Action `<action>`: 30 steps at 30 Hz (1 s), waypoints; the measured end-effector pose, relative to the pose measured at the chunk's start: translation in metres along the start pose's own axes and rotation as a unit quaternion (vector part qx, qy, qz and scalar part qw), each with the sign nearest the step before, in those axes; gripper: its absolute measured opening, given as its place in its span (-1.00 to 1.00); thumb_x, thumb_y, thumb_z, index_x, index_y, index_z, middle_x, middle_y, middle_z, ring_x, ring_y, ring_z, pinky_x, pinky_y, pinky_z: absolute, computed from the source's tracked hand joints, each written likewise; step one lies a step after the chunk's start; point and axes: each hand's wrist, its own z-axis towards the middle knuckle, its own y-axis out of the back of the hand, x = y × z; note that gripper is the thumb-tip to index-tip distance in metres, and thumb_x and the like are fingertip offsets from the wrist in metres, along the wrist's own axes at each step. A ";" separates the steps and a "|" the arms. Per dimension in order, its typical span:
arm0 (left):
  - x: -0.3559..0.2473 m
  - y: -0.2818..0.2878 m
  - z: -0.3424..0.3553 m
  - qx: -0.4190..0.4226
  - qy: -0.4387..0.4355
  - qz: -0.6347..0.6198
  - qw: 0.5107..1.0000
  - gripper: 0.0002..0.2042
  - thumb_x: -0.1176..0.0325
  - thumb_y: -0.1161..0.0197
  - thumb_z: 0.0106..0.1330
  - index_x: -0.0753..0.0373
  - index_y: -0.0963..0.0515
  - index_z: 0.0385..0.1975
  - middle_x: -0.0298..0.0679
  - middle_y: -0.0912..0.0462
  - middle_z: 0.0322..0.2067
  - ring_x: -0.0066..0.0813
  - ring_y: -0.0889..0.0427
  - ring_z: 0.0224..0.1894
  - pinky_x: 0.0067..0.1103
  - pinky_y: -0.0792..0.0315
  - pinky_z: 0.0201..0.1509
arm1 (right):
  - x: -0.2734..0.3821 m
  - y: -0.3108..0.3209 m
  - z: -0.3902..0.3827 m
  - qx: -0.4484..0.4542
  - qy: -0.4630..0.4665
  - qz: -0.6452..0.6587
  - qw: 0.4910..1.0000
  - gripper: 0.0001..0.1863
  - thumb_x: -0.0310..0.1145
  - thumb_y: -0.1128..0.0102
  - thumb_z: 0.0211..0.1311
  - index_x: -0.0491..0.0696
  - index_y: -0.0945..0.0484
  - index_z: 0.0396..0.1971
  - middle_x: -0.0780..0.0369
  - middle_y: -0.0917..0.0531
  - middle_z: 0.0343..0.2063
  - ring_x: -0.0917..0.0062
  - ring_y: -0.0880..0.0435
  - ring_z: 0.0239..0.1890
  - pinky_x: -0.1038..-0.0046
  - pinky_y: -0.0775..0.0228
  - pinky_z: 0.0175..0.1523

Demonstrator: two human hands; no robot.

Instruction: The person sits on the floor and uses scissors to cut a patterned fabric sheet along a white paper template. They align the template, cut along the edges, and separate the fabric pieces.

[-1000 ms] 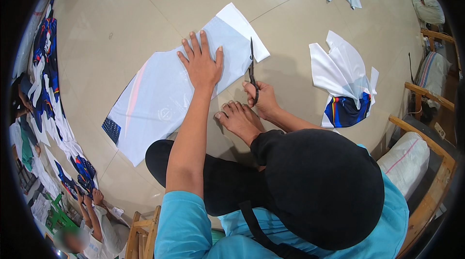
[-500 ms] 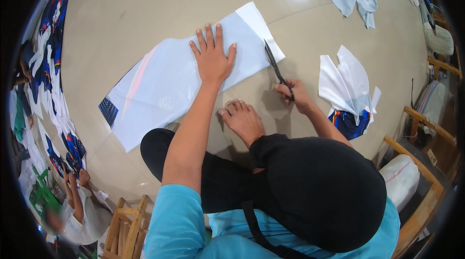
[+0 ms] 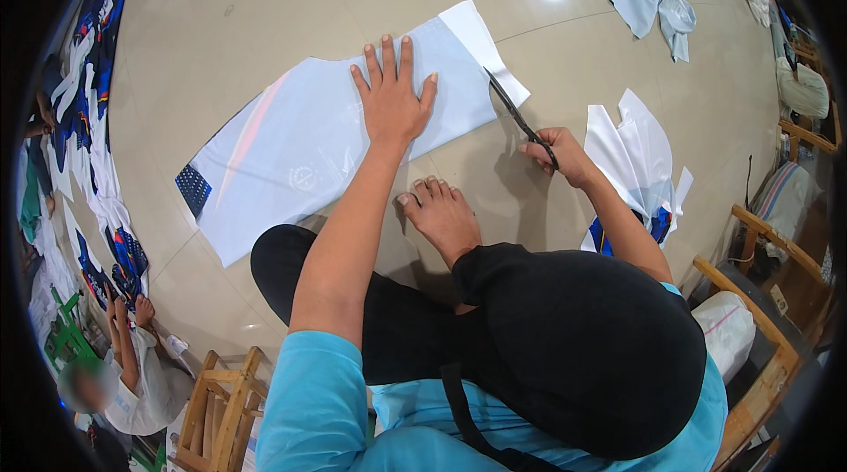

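Observation:
A pale blue-white fabric panel (image 3: 300,132) lies spread on the floor, with a dark dotted patch at its left end. My left hand (image 3: 394,106) rests flat on its upper middle, fingers spread. In my right hand (image 3: 567,157) is a pair of black-handled scissors (image 3: 520,117), pointing away and to the left. Their blades reach the panel's right end, beside a white strip (image 3: 488,44) that is partly parted from the panel; whether the blades are closed is hard to tell. My bare foot (image 3: 441,216) stands just below the panel.
White fabric pieces (image 3: 626,150) with blue parts lie by my right forearm. A crumpled grey cloth (image 3: 655,9) is at the far right. Printed fabric (image 3: 101,119) lines the left side, where another person (image 3: 146,384) sits. Wooden frames (image 3: 221,410) stand at both sides.
My right hand and the scissors have shifted right and slightly away from me. The white strip's lower end stands farther from the panel. My left hand stays pressed on the fabric.

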 end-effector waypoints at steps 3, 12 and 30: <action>0.000 0.000 0.001 0.000 -0.001 0.001 1.000 -0.27 -0.17 -0.01 0.50 0.06 -0.16 0.57 -0.09 -0.05 0.59 0.11 0.08 0.62 0.15 0.23 0.60 | -0.004 0.002 0.002 0.012 -0.005 0.007 1.000 -0.65 -0.12 -0.50 0.16 -0.03 -0.57 -0.58 0.40 -0.47 -0.70 0.72 -0.41 -0.68 0.60 -0.22 -0.53; 0.001 0.000 0.000 0.000 -0.002 -0.002 1.000 -0.28 -0.16 -0.03 0.50 0.07 -0.17 0.57 -0.09 -0.05 0.59 0.11 0.07 0.62 0.15 0.22 0.60 | 0.001 0.001 0.001 0.002 -0.003 -0.007 1.000 -0.66 -0.15 -0.48 0.18 -0.05 -0.57 -0.58 0.39 -0.47 -0.72 0.71 -0.40 -0.70 0.59 -0.19 -0.55; 0.000 0.000 0.000 0.003 0.000 -0.007 1.000 -0.27 -0.16 -0.03 0.50 0.07 -0.15 0.57 -0.08 -0.04 0.59 0.11 0.09 0.62 0.14 0.24 0.61 | 0.005 -0.001 0.006 0.004 0.006 -0.018 1.000 -0.62 -0.12 -0.50 0.18 -0.03 -0.54 -0.61 0.37 -0.48 -0.74 0.72 -0.41 -0.73 0.60 -0.19 -0.57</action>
